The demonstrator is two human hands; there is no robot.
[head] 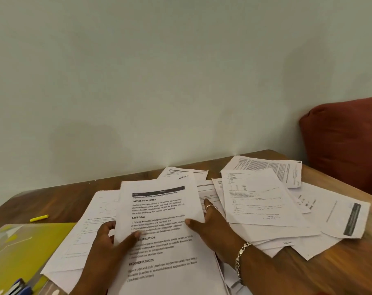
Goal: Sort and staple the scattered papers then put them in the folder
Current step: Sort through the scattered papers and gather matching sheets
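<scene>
A printed sheet (159, 211) headed "INITIAL SCENE SETUP" is held up above the table. My left hand (108, 245) grips its left edge, thumb on the front. My right hand (212, 226) holds its right edge, thumb on the page and fingers behind; it wears a ring and a silver bracelet. Several loose printed papers (261, 199) lie scattered and overlapping across the wooden table (340, 262). A yellow-green folder (25, 248) lies flat at the left. A dark blue object (19, 287) at the folder's near corner is too cropped to identify.
A yellow highlighter (38, 218) lies on the table behind the folder. A red cushion (346, 141) stands at the right beyond the table. A pale wall runs along the table's far edge. More sheets (85, 241) lie under the held one.
</scene>
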